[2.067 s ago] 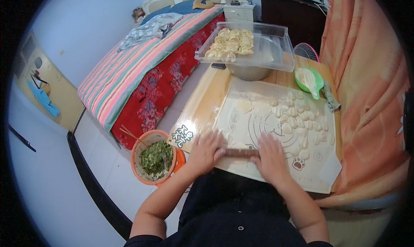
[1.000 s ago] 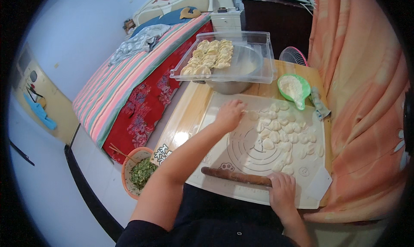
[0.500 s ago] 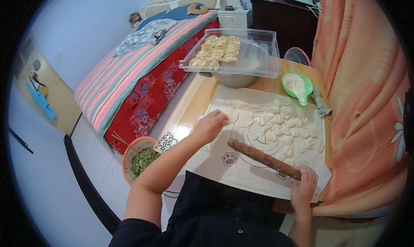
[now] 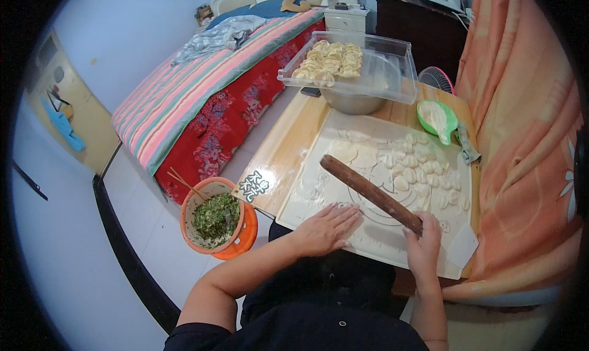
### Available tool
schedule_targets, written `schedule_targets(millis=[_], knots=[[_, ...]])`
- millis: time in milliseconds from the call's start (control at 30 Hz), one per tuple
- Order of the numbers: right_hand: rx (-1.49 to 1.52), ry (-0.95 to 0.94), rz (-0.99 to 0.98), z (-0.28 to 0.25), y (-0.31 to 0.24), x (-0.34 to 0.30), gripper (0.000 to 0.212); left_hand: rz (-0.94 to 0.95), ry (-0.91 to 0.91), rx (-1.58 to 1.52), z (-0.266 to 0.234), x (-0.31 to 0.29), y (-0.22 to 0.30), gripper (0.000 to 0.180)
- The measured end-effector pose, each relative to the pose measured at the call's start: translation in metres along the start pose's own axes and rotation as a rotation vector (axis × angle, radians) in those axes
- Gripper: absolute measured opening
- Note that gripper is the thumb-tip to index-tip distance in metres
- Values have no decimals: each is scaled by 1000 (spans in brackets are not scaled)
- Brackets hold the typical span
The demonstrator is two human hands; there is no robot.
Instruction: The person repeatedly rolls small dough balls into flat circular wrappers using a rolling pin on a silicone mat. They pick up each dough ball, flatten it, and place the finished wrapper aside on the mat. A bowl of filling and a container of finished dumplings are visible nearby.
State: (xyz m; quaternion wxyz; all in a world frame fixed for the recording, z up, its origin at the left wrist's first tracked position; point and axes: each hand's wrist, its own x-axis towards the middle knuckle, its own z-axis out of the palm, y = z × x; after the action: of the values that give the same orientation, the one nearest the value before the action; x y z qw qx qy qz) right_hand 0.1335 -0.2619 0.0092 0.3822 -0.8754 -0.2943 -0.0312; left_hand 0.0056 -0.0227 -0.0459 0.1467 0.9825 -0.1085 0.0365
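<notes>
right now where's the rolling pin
Right of centre in the head view, the rolling pin angles over the white mat, one end in the right hand.

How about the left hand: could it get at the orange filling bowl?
Probably yes: the left hand lies palm down on the mat, the orange bowl is uncovered, and nothing visible blocks the way past the near left corner of the table.

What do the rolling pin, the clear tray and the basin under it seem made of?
Rolling pin: probably wood, fairly matte, unevenly brown. Tray: likely plastic, glossy, see-through with bright edges. Basin: perhaps metal, smooth and grey, but uncertain.
</notes>
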Motion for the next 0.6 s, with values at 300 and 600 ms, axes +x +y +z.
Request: schedule_targets(millis=[300, 600], knots=[[-153, -284, -192, 46, -13, 14, 41, -142, 433, 55, -22, -38, -15, 71], [-305, -281, -313, 93, -18, 65, 73, -576, 226, 255, -30, -1, -55, 61]])
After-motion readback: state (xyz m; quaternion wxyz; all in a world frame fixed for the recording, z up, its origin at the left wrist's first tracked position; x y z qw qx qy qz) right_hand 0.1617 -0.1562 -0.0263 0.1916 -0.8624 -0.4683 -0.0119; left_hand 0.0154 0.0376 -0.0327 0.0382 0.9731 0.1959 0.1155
